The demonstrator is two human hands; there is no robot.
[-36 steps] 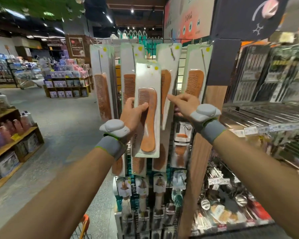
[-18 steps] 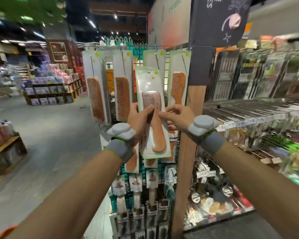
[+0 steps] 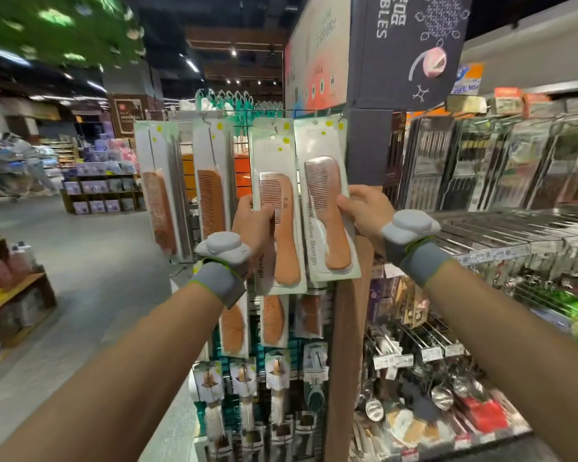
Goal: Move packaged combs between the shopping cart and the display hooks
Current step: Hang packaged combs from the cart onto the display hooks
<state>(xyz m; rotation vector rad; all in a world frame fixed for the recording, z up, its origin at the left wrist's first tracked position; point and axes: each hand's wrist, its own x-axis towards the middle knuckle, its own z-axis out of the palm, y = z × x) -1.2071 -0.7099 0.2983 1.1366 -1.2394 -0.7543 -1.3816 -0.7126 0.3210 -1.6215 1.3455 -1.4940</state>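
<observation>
Two packaged wooden handle combs are raised in front of the wire display rack (image 3: 314,111). My left hand (image 3: 251,225) grips the left pack (image 3: 282,228) by its left edge, thumb across the comb's teeth. My right hand (image 3: 364,211) grips the right pack (image 3: 327,225) by its right edge; that pack tilts and overlaps the left one. Both packs' tops sit up by the top hooks; I cannot tell whether they hang on them. Two long straight-comb packs (image 3: 211,181) hang to the left. The shopping cart is out of view.
More comb packs (image 3: 272,318) and brushes (image 3: 276,381) hang lower on the rack. A brown wooden post (image 3: 344,345) stands right of it, then wire shelves of kitchen utensils (image 3: 481,235). An open aisle floor (image 3: 90,278) lies left, with low wooden shelves (image 3: 17,301).
My right hand, which only touched the hanging combs before, now grips a second comb pack. My left hand has lifted its pack higher toward the top hooks. The view has shifted left.
</observation>
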